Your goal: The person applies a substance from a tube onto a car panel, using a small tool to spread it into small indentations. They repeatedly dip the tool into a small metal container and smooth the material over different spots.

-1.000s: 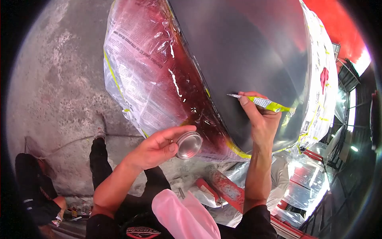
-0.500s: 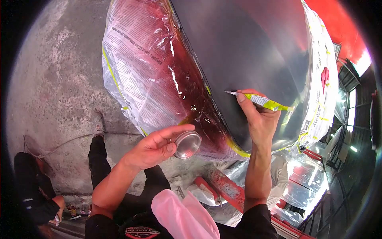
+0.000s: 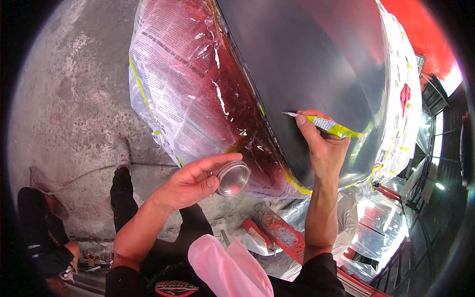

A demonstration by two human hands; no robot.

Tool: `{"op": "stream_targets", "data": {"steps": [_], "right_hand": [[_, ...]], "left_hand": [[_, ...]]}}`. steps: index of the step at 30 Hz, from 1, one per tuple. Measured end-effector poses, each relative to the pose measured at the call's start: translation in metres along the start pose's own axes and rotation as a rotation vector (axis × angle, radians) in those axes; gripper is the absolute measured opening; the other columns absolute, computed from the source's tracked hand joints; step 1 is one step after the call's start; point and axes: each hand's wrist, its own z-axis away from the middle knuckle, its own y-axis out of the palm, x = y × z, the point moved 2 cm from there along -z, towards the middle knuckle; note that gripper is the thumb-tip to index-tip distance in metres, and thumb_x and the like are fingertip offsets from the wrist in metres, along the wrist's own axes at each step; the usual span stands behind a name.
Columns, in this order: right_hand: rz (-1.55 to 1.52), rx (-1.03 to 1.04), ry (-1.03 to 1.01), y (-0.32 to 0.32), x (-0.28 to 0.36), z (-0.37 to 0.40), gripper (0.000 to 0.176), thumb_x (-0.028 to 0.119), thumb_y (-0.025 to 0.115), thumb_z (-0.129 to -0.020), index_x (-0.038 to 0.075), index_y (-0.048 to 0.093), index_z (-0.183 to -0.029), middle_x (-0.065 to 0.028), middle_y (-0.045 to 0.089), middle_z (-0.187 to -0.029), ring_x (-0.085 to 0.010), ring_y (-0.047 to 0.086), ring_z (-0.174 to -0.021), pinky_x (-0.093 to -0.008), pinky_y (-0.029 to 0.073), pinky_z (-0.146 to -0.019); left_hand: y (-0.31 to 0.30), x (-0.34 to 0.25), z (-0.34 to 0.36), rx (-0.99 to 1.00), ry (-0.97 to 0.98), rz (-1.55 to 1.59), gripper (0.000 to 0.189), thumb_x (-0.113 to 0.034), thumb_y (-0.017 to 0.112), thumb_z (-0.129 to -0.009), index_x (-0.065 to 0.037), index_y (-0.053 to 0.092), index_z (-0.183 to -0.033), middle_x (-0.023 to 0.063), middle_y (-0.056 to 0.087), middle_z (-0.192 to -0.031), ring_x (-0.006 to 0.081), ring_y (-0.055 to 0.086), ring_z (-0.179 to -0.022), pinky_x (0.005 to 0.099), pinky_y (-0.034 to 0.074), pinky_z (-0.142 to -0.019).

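My left hand (image 3: 193, 180) holds a small round clear cup (image 3: 233, 178) between thumb and fingers, tilted, in front of the masked panel edge. My right hand (image 3: 324, 143) grips a thin pointed tool (image 3: 329, 126) wrapped in yellow-green tape and printed paper. Its tip is over the dark grey curved panel (image 3: 297, 64), and whether it touches the surface I cannot tell. Left of the panel, newspaper and clear plastic (image 3: 173, 84) form a covering with dark red overspray along the inner edge.
A red beam (image 3: 282, 235) and plastic sheeting lie below the panel. Pink cloth (image 3: 227, 262) hangs at my chest. Another person in dark clothes (image 3: 42, 232) is low at the left. A thin hose (image 3: 94, 173) crosses the concrete floor. White masking (image 3: 401, 89) borders the panel's right side.
The view has shifted very slightly. Both hands keep their holds, and the other person's hand at the lower left has moved a little.
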Motion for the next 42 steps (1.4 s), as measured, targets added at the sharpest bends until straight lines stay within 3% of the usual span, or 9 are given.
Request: {"op": "stream_targets", "data": {"steps": [26,42], "right_hand": [[0.006,-0.014,-0.074,-0.0006,-0.0048,-0.0005,0.011,0.006,0.075,-0.08,-0.001,0.072,-0.088,0.0028,0.063,-0.076,-0.0048,0.053,-0.07,-0.0197,0.041,-0.064],[-0.069,-0.018,0.022,-0.001,-0.0001,0.0002,0.011,0.004,0.075,-0.079,-0.001,0.072,-0.089,0.0017,0.063,-0.077,-0.0066,0.054,-0.071,-0.021,0.043,-0.066]], "left_hand": [[-0.0013,0.0009,0.002,-0.01,0.008,-0.022,0.054,-0.021,0.053,-0.099,0.002,0.034,-0.144,0.0094,0.052,-0.134,0.0167,0.049,-0.124,0.0323,0.037,-0.104],[-0.0004,-0.0015,0.0049,-0.01,0.029,-0.044,0.053,-0.02,0.052,-0.1,0.002,0.034,-0.144,0.0091,0.053,-0.133,0.0163,0.049,-0.123,0.0323,0.037,-0.104]]}}
